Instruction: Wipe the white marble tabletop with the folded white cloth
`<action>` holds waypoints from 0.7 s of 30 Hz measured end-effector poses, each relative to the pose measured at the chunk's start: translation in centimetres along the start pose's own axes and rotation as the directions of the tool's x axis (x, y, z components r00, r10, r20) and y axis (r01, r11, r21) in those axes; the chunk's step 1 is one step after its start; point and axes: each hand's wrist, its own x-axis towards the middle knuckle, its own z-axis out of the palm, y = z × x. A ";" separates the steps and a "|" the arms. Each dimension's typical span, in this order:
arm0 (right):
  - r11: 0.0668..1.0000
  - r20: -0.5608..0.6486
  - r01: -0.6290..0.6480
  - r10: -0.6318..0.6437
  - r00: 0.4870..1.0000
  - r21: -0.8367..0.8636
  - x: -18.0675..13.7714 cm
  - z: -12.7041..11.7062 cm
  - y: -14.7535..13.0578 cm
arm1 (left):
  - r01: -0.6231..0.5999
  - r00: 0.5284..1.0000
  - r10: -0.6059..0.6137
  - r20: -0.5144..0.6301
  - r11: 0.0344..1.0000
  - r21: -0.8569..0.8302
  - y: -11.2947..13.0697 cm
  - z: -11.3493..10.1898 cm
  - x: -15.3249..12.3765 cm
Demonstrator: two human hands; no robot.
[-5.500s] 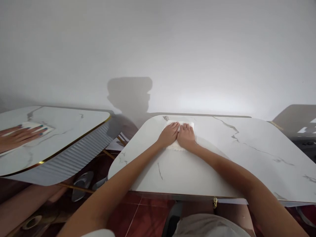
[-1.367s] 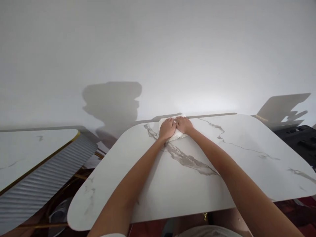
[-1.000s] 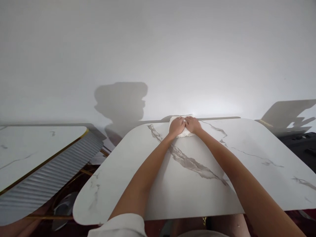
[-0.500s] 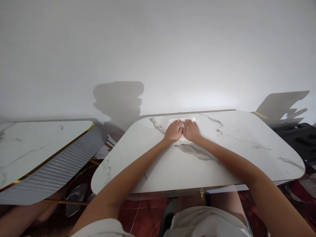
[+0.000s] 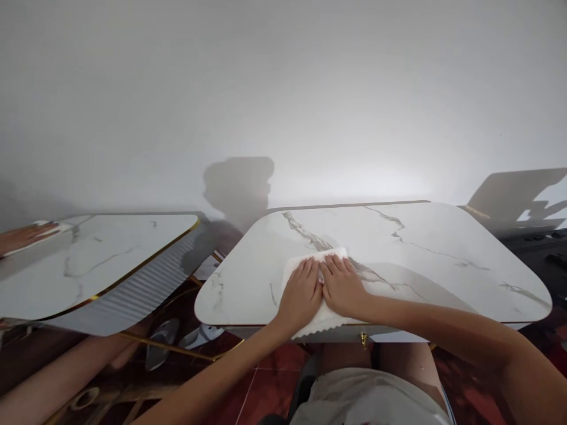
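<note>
I count two tables, one front table (image 5: 398, 251) and one table at left (image 5: 119, 248), and two white cloths, one front cloth (image 5: 328, 317) and one far-left cloth (image 5: 63, 228). Three hands show: the person's left hand (image 5: 302, 297) and right hand (image 5: 343, 287), plus one co-worker's hand (image 5: 31, 235). There are also one gold knob (image 5: 364, 340), one head-shaped shadow (image 5: 239, 183) and one wall (image 5: 283, 88).

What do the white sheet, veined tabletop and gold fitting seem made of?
White sheet: matte cloth or paper towel, judging by its limp, wavy edge. Veined tabletop: smooth stone or marble-look laminate, given the grey streaks. Gold fitting: probably shiny metal, from its glints.
</note>
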 end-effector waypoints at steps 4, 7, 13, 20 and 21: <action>1.000 -0.021 -0.014 0.014 1.000 -0.010 -2.1 -1.1 0.9 | -0.015 0.999 0.015 0.041 1.000 -0.010 2.5 -0.1 -0.3; 0.998 0.028 -0.050 0.051 0.998 -0.036 -2.6 -1.8 2.4 | -0.046 0.998 0.048 0.051 0.999 -0.025 4.0 0.2 0.8; 0.989 0.152 -0.122 0.133 0.979 -0.080 0.8 -2.2 7.3 | -0.085 0.996 0.086 0.011 0.995 -0.043 4.7 2.0 7.2; 0.989 0.121 -0.126 0.135 0.983 -0.075 7.9 -0.2 12.6 | -0.089 0.995 0.087 -0.047 0.995 -0.047 2.3 4.1 15.6; 0.991 0.128 -0.116 0.124 0.984 -0.067 9.0 0.2 13.2 | -0.072 0.996 0.069 -0.059 0.996 -0.045 1.8 4.4 16.4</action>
